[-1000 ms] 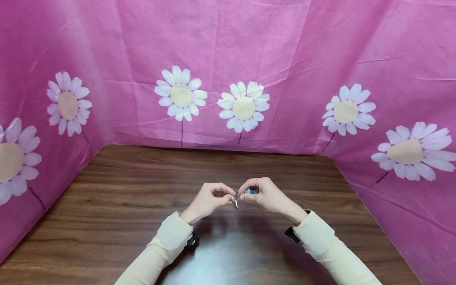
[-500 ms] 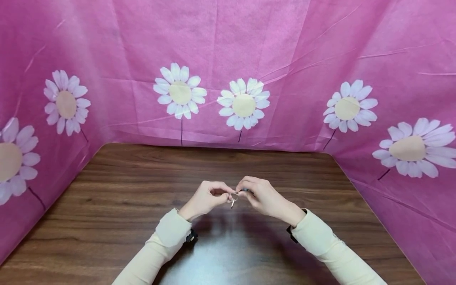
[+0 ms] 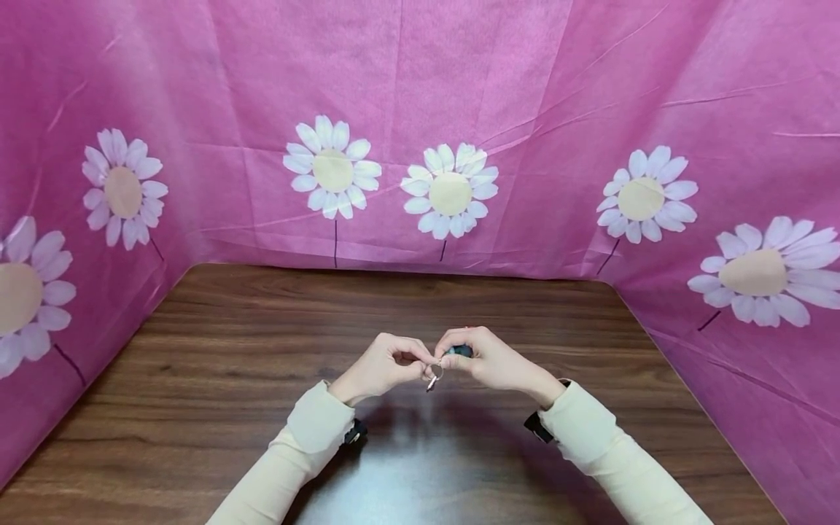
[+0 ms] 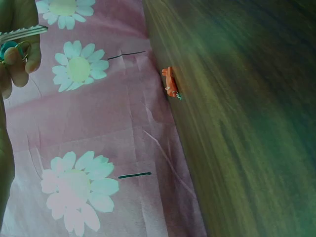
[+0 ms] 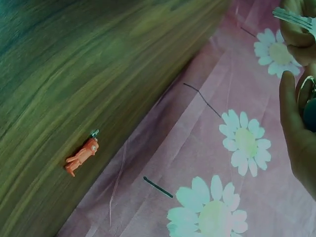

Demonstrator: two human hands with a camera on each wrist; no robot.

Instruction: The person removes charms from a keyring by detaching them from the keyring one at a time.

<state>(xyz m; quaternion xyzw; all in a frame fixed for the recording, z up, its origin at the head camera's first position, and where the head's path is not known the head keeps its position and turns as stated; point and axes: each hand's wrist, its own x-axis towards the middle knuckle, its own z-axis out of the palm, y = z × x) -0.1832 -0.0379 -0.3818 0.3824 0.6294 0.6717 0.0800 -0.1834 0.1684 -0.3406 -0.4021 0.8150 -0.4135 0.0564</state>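
Observation:
Both hands meet above the middle of the wooden table (image 3: 230, 350). My left hand (image 3: 420, 362) pinches a small metal key ring (image 3: 436, 370), and a silver key (image 3: 430, 383) hangs from it. My right hand (image 3: 449, 359) grips a blue fob (image 3: 461, 351) on the same ring, fingers curled round it. In the left wrist view the key (image 4: 24, 32) juts out past the fingers. The right wrist view shows the key (image 5: 296, 19) at the top right and the ring (image 5: 306, 91) by the thumb.
A small orange figure charm (image 5: 81, 155) lies on the table near the back edge, also visible as the charm (image 4: 170, 83) in the left wrist view. Pink cloth with white daisies (image 3: 449, 197) walls in the table at the back and both sides.
The hands stayed together and barely shifted. The right hand turned slightly, so the blue fob shows more than half a second ago. The key still dangles between them.

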